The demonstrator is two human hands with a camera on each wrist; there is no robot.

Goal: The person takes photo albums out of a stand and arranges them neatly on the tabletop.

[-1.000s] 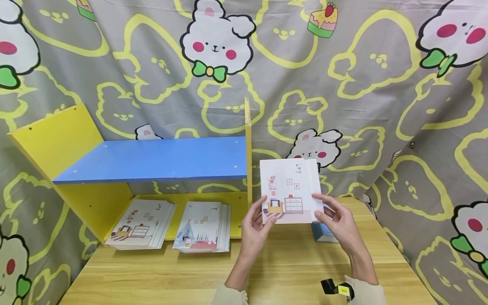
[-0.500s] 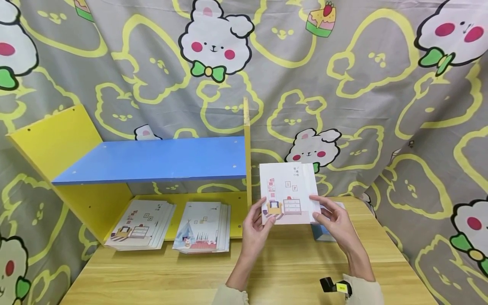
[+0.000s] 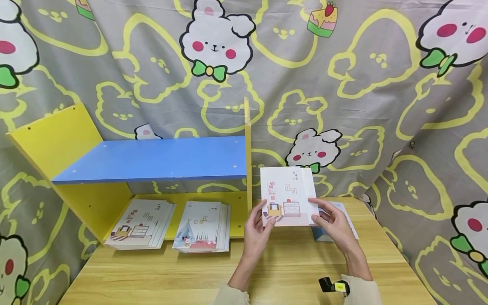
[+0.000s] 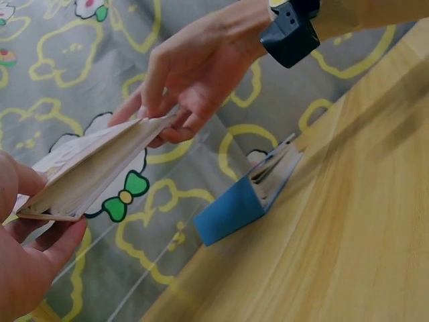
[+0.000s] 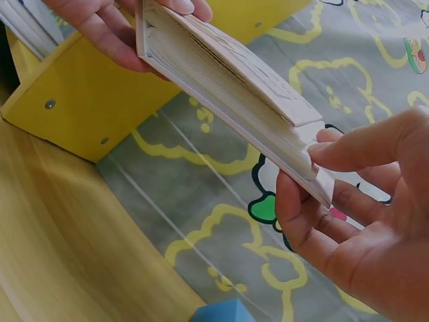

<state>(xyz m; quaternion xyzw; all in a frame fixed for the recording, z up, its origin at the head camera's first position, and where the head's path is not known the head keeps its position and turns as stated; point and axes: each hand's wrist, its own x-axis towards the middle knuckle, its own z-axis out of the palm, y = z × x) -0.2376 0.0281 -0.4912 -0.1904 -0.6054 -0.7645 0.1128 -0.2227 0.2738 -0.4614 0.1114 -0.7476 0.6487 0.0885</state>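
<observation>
A white notebook (image 3: 285, 186) with a drawn armchair and dresser on its cover is held up in front of me, tilted toward the head camera. My left hand (image 3: 255, 231) grips its left edge, thumb in front. At the right edge my right hand (image 3: 336, 222) pinches it between thumb and fingers. In the right wrist view the thick page block of the notebook (image 5: 221, 84) shows between its covers, and the front cover ends short of the back one. Behind my right hand, a blue-spined book (image 4: 231, 211) stands on the table, partly hidden in the head view.
To the left is a yellow shelf unit with a blue board (image 3: 164, 159). Under the board lie two stacks of similar notebooks, a left stack (image 3: 141, 224) and a right stack (image 3: 200, 226). A patterned curtain (image 3: 289, 76) hangs behind the wooden table (image 3: 183, 275).
Both hands have lowered the notebook slightly and drawn their grip a little closer together. More of the blue-spined book shows behind the right hand. The stacks have not moved.
</observation>
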